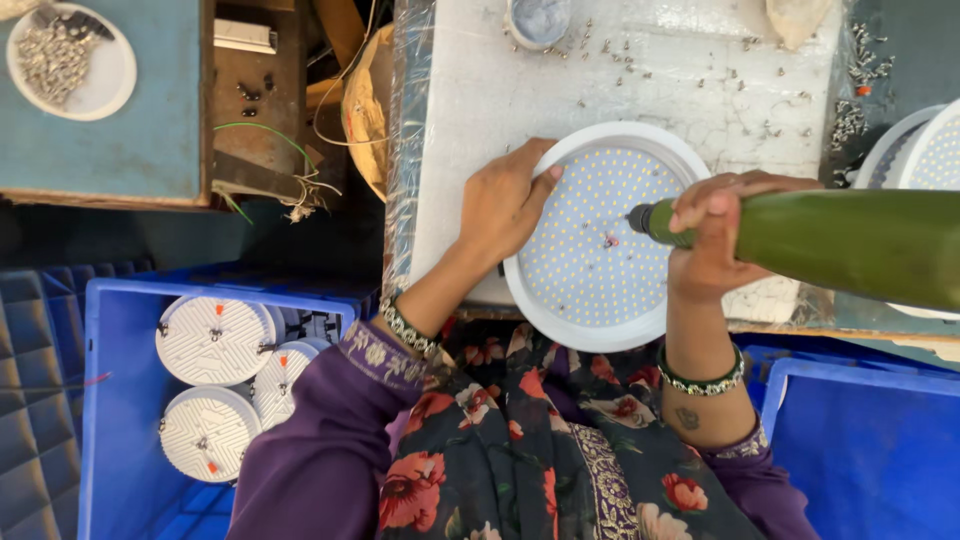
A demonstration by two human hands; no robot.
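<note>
Head view looks straight down on a white work board (500,90) wrapped in clear film, set on a teal bench. Landmark: the round LED panel (600,240), a white-rimmed disc of yellow diodes, lying flat on the board's near edge.

Far left of the panel, on a separate teal table (140,140), stands one white bowl (70,60) filled with small metal clips. Lower left of the panel sits one blue crate (120,320) holding three white round lamp backs (212,340) in view, stacked overlapping; more may be hidden beneath the sleeve. Between table and board, a gap shows loose wires and wooden parts.

The left hand (500,200) lies flat on the panel's left rim, fingers spread and pressing, closed around nothing. Above the panel, one small grey dish (538,20) sits at the board's far edge, with loose screws (610,50) scattered beside it, too many and too small to count.

The right hand (712,240) is wrapped tightly round a green electric screwdriver (840,245), its dark tip over the panel's right half. Right of the panel, two further round lamps (925,150) are partly cut off. Lower right, a second blue crate (870,440); its contents cannot be seen.
</note>
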